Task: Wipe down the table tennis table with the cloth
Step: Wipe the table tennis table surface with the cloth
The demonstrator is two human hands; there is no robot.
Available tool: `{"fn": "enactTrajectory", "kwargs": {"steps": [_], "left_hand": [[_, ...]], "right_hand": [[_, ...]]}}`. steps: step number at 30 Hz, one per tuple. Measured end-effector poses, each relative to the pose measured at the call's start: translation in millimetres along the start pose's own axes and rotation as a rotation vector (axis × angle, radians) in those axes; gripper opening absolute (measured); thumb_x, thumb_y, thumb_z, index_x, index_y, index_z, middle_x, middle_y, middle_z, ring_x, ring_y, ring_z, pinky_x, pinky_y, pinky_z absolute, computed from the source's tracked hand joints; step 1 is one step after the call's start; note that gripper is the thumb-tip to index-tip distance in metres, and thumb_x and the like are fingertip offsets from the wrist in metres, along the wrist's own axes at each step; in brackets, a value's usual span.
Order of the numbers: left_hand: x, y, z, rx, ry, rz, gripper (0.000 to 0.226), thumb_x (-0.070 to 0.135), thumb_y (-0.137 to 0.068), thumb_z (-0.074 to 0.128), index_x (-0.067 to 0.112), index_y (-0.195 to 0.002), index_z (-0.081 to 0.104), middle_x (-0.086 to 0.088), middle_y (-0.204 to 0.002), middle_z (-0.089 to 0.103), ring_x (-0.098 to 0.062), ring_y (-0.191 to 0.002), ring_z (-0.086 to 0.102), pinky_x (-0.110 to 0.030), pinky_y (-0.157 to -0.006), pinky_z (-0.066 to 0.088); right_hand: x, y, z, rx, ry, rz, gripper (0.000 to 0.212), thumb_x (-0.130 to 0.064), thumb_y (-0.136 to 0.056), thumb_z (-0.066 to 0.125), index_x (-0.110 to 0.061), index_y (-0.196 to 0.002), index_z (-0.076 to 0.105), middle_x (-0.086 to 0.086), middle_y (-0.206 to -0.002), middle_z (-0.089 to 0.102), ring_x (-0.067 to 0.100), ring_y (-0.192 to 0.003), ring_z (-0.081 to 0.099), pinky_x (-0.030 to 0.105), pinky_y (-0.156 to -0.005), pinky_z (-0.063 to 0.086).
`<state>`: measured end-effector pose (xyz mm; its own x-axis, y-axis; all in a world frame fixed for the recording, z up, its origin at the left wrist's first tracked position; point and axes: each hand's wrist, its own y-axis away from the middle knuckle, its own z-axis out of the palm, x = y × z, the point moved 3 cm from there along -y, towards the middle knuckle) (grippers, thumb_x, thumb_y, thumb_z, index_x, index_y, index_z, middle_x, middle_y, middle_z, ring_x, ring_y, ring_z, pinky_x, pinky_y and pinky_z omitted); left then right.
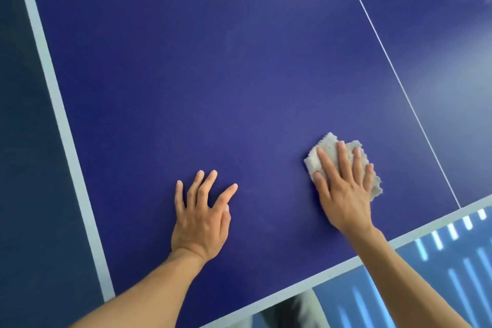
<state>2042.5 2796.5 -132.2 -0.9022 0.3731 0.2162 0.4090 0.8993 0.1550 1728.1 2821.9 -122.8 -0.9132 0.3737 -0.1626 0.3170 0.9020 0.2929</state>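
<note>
Far left: dark floor (pixel 26 168), then the white side line (pixel 53 93) of the blue table (pixel 213 61). Left hand (pixel 199 224) sits near the end line (pixel 346 265), palm down, fingers spread and straight. Grip open, holding nothing, just bracing on the top. Well apart to its right is the cloth (pixel 329 142): small, pale, bunched, lying on the table between the left hand and the thin centre line (pixel 394 74), near the end line. Right hand (pixel 346 194) lies flat on the cloth, fingers straight, pressing it down rather than pinching it, so grip open there too. Judgement: wiping is on the near end of this half, and most of the top ahead looks undone. Can't tell clean from dirty here. Risks: a flat palm holds the cloth by friction only, so a fast stroke could let the hand slide off it. The cloth is bunched and mostly under the hand, so each pass covers a narrow strip and gaps between passes are likely. A stroke back toward the end line could push the cloth over the edge onto the floor. Weight on the left hand may leave palm marks on the top.
</note>
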Motion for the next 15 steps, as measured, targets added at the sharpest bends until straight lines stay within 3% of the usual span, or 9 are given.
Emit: {"fn": "enactTrajectory", "kwargs": {"steps": [3,6,8,12,15], "left_hand": [[0,1,-3,0.007,0.006,-0.003,0.047,0.032,-0.101,0.035,0.034,-0.146,0.049,-0.013,-0.16,0.037,-0.038,-0.15,0.033,-0.069,-0.122,0.017],[0,1,-2,0.029,0.022,-0.009,0.045,0.031,-0.102,0.037,0.032,-0.145,0.051,-0.013,-0.159,0.038,-0.037,-0.15,0.033,-0.067,-0.123,0.015],[0,2,0,0.043,0.022,-0.016,0.045,0.03,-0.103,0.037,0.032,-0.145,0.05,-0.012,-0.159,0.038,-0.036,-0.151,0.032,-0.066,-0.123,0.015],[1,5,4,0.056,0.014,-0.045,0.046,0.03,-0.104,0.035,0.03,-0.147,0.05,-0.01,-0.161,0.036,-0.033,-0.153,0.03,-0.063,-0.125,0.013],[6,5,3,0.062,-0.027,-0.055,0.047,0.03,-0.103,0.033,0.025,-0.146,0.052,-0.011,-0.16,0.037,-0.034,-0.152,0.03,-0.065,-0.124,0.014]], "right_hand": [[16,4,-5,0.014,-0.112,0.298,0.062,-0.057,-0.102,0.018,-0.047,-0.162,0.021,-0.01,-0.175,-0.003,0.026,-0.161,-0.01,0.059,-0.126,-0.008],[-20,4,2,0.041,-0.149,0.392,0.061,-0.053,-0.104,0.02,-0.045,-0.164,0.017,-0.004,-0.176,-0.005,0.032,-0.16,-0.012,0.064,-0.124,-0.007],[-56,15,11,0.069,-0.108,0.16,0.056,-0.047,-0.107,0.029,-0.042,-0.163,0.026,0.002,-0.176,0.006,0.039,-0.16,-0.002,0.067,-0.124,-0.002],[-82,65,40,0.029,0.002,-0.52,0.052,-0.049,-0.108,0.038,-0.042,-0.159,0.036,0.0,-0.174,0.02,0.038,-0.16,0.011,0.067,-0.124,0.011],[-26,84,46,0.004,0.019,-0.639,0.051,-0.053,-0.108,0.038,-0.046,-0.159,0.035,-0.004,-0.174,0.018,0.036,-0.16,0.013,0.064,-0.126,0.011]]}}
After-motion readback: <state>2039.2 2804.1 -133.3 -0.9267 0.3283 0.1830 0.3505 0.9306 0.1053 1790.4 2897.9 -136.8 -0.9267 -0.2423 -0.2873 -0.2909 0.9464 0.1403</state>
